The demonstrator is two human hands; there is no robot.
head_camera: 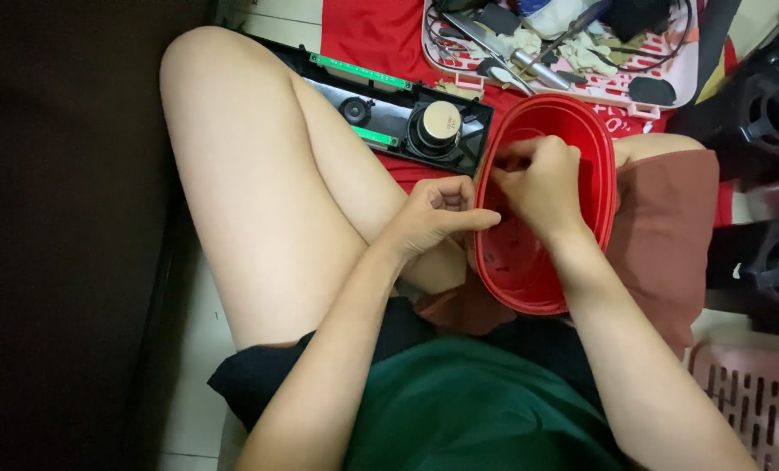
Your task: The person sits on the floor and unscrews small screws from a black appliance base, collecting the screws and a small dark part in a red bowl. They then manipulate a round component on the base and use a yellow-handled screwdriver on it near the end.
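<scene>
Both hands met at frame centre

Left hand [433, 218] is curled loosely; right hand [538, 187] is bent down, fingers pinched together.

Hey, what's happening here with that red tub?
A person sits on the floor with a red plastic tub resting on their lap. Their right hand reaches inside it, fingers curled as if picking at something small; what it is cannot be made out. Their left hand is loosely closed at the tub's near rim. Beside their knee lies a black speaker panel with its parts exposed, and beyond the tub a pink tray holds tools and cables.
</scene>
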